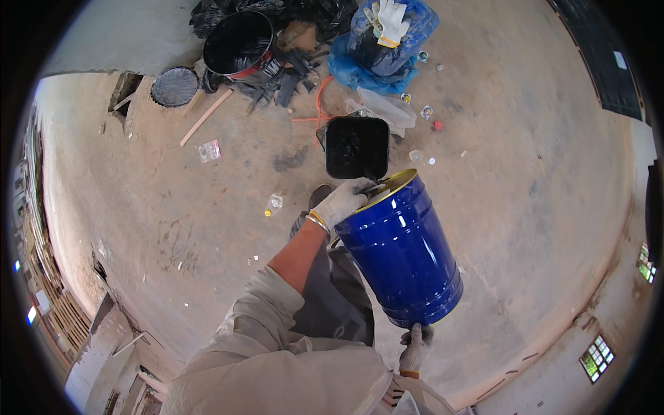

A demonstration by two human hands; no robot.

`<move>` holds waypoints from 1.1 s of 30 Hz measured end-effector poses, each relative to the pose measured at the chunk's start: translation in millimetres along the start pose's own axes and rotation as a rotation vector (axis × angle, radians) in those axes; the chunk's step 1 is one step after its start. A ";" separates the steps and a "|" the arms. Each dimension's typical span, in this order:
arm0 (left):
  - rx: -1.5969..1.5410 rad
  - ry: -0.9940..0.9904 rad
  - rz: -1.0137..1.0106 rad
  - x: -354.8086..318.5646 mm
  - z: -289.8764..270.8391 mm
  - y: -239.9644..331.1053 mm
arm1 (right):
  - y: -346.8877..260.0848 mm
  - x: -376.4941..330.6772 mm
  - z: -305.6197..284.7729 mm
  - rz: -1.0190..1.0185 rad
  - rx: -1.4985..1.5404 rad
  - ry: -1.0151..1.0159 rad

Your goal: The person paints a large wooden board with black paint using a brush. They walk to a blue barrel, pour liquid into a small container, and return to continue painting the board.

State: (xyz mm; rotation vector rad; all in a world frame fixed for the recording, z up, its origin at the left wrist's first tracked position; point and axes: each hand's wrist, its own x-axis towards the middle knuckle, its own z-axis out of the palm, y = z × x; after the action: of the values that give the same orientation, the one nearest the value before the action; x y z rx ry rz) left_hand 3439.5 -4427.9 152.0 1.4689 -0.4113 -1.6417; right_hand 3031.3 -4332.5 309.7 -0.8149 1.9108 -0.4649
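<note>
A blue metal drum (401, 242) with a yellow rim is tilted, its open mouth toward a black square bucket (356, 146) on the floor. Dark material lines the bucket. My left hand (342, 202), in a whitish knit glove, is closed at the near left side of the drum's rim. A small grey piece shows beside its fingers, too hidden to name. Under the drum's lower end, my right hand (416, 348), gloved with dark-stained fingertips, grips and supports the bottom edge. What is inside the drum is mostly hidden.
Beyond the bucket stand a large black-coated drum (241, 45) and a blue plastic bag (387, 48) with white gloves (389, 21) on top. A round lid (175, 86), a wooden stick (206, 117), an orange hose (320, 97) and plastic bottles (274, 203) lie on the floor.
</note>
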 end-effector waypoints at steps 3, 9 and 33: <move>0.018 0.032 -0.001 -4.1 4.8 2.9 | 8.0 10.8 -8.9 -0.001 0.027 -0.069; -0.019 0.054 0.019 15.3 0.1 -22.5 | 12.3 30.6 -19.2 -0.010 0.062 -0.190; 0.032 0.029 0.091 -27.1 26.0 7.7 | 36.7 59.8 -45.9 0.042 0.066 -0.292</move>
State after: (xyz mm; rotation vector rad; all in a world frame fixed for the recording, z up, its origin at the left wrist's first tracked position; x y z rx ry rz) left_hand 3416.4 -4419.1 181.3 1.4748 -0.4837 -1.5463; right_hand 2959.8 -4350.3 269.9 -0.7537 1.6316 -0.3593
